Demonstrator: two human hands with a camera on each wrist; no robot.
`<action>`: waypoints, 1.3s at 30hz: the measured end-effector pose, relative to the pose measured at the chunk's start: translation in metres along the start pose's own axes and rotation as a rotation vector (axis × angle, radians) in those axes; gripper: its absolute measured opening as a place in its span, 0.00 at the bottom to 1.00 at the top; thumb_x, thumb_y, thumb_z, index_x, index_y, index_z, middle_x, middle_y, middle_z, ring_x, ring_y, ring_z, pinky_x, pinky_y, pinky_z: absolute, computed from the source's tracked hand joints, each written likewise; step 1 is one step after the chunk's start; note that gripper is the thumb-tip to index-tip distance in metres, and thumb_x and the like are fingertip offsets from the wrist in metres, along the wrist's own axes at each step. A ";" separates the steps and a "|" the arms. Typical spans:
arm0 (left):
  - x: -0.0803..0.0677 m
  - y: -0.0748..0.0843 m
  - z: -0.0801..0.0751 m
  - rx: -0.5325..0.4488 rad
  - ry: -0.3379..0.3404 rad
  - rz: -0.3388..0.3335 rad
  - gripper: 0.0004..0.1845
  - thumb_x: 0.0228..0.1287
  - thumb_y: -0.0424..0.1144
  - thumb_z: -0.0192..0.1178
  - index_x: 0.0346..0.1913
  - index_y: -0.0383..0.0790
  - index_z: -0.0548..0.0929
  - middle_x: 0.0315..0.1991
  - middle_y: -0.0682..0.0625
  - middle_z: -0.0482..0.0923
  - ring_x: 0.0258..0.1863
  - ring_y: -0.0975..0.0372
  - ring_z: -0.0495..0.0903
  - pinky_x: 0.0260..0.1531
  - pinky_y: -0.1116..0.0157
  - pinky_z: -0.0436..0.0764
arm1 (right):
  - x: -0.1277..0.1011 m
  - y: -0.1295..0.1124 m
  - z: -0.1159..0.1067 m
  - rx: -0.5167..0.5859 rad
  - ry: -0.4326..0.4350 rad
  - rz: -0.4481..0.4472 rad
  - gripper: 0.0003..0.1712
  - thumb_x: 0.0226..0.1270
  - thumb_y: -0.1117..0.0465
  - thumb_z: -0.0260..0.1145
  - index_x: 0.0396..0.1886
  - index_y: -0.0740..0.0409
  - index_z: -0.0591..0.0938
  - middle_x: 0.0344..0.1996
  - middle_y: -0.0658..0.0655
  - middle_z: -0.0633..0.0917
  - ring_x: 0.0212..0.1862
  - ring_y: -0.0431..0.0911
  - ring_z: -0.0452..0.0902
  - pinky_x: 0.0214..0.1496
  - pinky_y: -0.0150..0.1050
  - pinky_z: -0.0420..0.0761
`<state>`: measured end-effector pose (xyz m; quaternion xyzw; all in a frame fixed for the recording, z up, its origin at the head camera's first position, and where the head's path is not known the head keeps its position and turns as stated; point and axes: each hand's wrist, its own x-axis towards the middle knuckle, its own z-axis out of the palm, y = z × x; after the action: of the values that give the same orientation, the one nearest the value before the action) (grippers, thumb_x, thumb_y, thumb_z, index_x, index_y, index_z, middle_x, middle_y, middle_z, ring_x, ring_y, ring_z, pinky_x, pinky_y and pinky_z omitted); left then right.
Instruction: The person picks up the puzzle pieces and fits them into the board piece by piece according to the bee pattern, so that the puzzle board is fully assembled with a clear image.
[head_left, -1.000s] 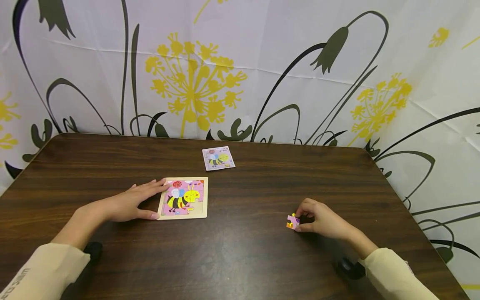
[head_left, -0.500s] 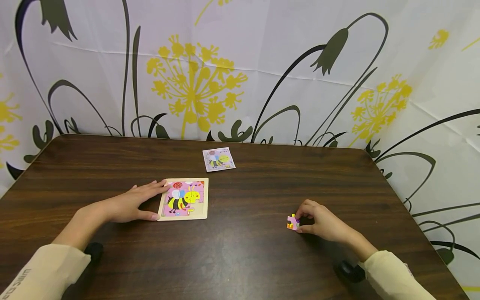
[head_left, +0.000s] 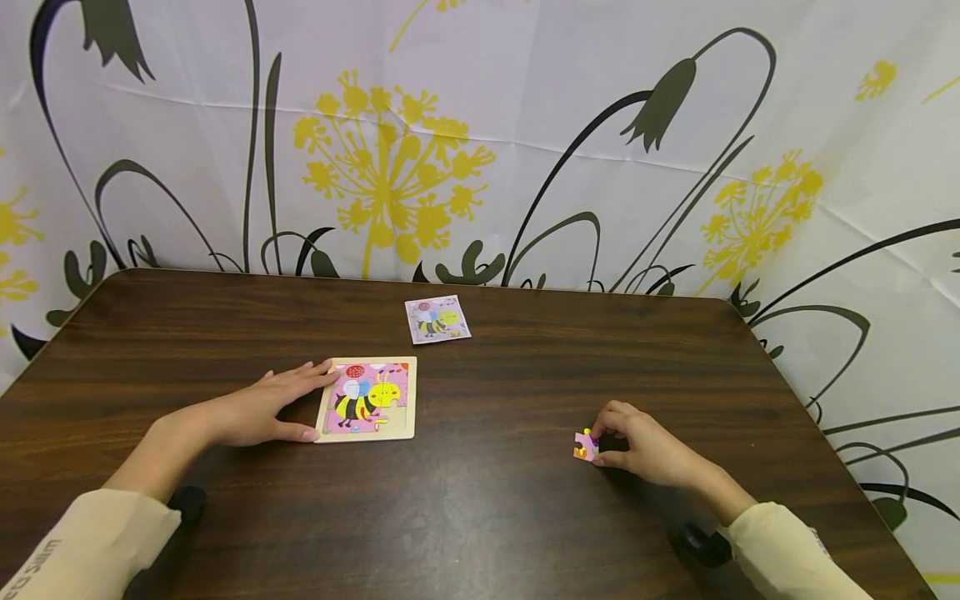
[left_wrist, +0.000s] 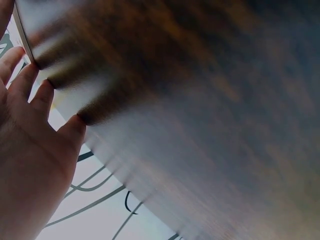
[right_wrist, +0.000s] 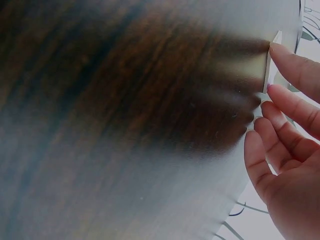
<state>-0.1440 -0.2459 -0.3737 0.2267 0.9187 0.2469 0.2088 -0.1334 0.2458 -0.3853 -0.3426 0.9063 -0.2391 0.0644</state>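
My left hand point(head_left: 258, 410) lies at the left side of a wooden jigsaw board point(head_left: 411, 404), index finger and thumb touching its frame, fingers mostly straight. Pieces on the board form a bee on pink; bare wood shows at its lower right. Well to the right, my right hand point(head_left: 647, 443) pinches a pink and orange puzzle piece point(head_left: 584, 448) between thumb and forefinger at the table surface. In the right wrist view the piece point(right_wrist: 268, 67) appears edge-on against the tabletop, by the fingertips. The left wrist view shows the left hand's point(left_wrist: 37, 135) fingertips down on the table.
A square picture card point(head_left: 438, 320) with the same bee lies behind the board. Brown wood-grain table point(head_left: 480, 500) stretches around both hands. Against its far edge hangs a white cloth point(head_left: 555, 67) printed with flowers. Dark bands sit at both wrists.
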 end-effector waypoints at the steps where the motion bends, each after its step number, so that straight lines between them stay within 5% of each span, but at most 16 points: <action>1: 0.000 0.000 0.000 0.000 0.000 -0.001 0.47 0.50 0.57 0.63 0.69 0.39 0.56 0.70 0.36 0.45 0.67 0.40 0.41 0.56 0.34 0.38 | 0.000 0.000 0.000 -0.004 0.002 -0.006 0.11 0.51 0.62 0.72 0.31 0.54 0.77 0.34 0.46 0.74 0.37 0.40 0.70 0.40 0.36 0.74; 39: -0.001 0.000 -0.001 -0.016 0.005 0.017 0.47 0.50 0.56 0.63 0.69 0.38 0.56 0.70 0.36 0.46 0.67 0.39 0.41 0.56 0.34 0.38 | 0.009 -0.003 -0.003 -0.037 -0.021 -0.059 0.12 0.52 0.63 0.71 0.33 0.59 0.77 0.32 0.48 0.76 0.35 0.42 0.73 0.38 0.36 0.78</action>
<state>-0.1432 -0.2468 -0.3727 0.2323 0.9153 0.2564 0.2062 -0.1396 0.2389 -0.3803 -0.3728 0.8994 -0.2202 0.0605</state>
